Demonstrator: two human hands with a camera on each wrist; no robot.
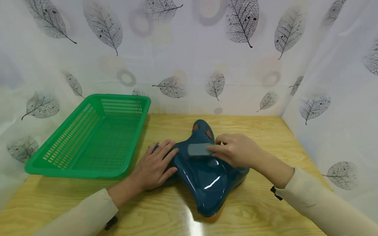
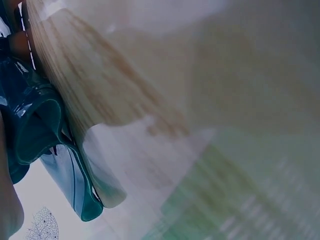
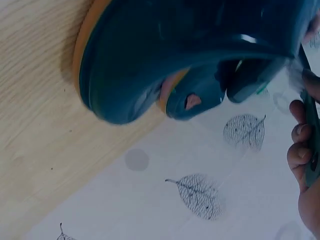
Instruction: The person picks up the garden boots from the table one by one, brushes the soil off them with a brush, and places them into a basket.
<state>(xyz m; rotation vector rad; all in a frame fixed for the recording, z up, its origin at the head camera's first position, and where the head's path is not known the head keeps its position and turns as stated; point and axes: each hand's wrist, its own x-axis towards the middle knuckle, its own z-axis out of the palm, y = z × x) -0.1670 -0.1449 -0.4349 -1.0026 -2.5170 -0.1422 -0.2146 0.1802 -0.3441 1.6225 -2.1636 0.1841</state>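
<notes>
A pair of glossy dark teal rain boots [image 1: 209, 183] with orange soles lies on the table. My left hand [image 1: 156, 167] rests on the boot shaft at the left, fingers extended and slightly spread. In the left wrist view the boots' open tops [image 2: 37, 125] show at the left. With curled fingers my right hand [image 1: 237, 149] holds a brush [image 1: 198, 149] with pale bristles against the upper boot. The right wrist view shows the brush's dark green handle [image 3: 314, 135] in the fingers and a boot toe [image 3: 120, 80]. Brownish patches [image 3: 192, 101] mark the other boot.
A green plastic basket [image 1: 82, 173] with slotted walls stands on the left of the wood-grain table [image 1: 251, 209]. A white sheet [image 1: 189, 108] printed with leaves hangs behind the table and along its sides.
</notes>
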